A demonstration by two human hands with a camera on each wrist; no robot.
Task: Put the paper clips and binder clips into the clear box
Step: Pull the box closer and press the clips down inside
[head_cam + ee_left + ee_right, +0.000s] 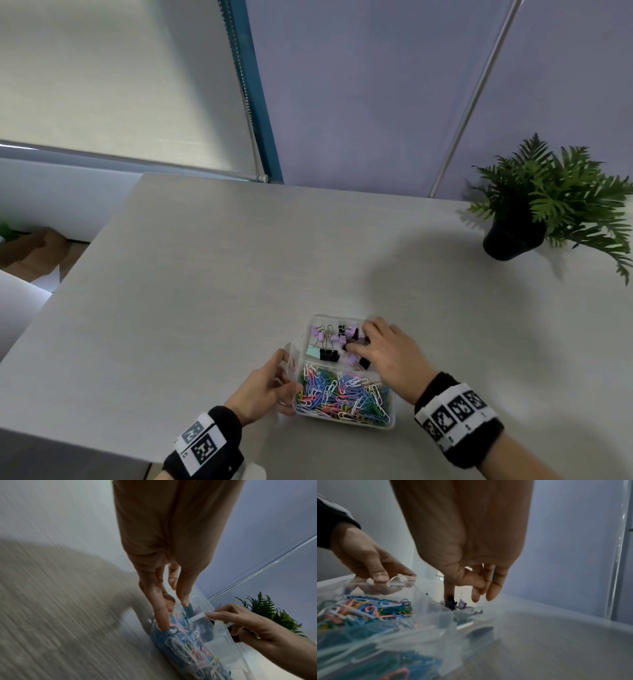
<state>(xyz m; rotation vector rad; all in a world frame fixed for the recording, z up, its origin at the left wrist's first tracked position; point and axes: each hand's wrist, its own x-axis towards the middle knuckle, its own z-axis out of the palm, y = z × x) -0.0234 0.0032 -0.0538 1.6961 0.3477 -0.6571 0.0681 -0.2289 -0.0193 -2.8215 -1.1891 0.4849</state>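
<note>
On the table, clear box [394,416] lies lengthwise away from the person.

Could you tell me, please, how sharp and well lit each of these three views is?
Head view: evenly lit, fairly sharp, a soft shadow beside the potted plant. Left wrist view: table streaked with motion blur, left hand dim. Right wrist view: near wall of the clear box out of focus, paper clips sharper.
</note>
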